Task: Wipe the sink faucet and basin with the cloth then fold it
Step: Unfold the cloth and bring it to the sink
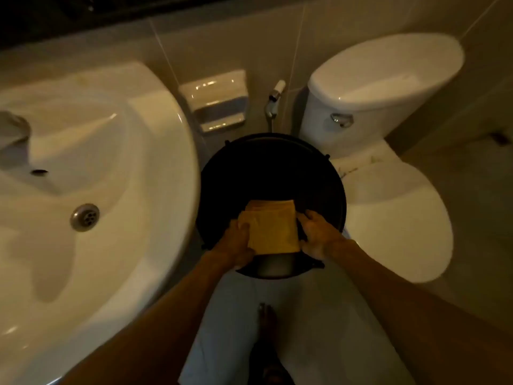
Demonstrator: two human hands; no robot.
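A yellow cloth, folded into a rough square, is held over a black round bucket. My left hand grips its left edge and my right hand rests against its right edge. The white sink basin fills the left side, with its metal drain near the middle. The faucet shows only partly at the far left edge, blurred.
A white toilet with its lid down and its tank stand to the right of the bucket. On the tiled wall behind are a ceramic paper holder and a spray hose. My foot is on the floor below.
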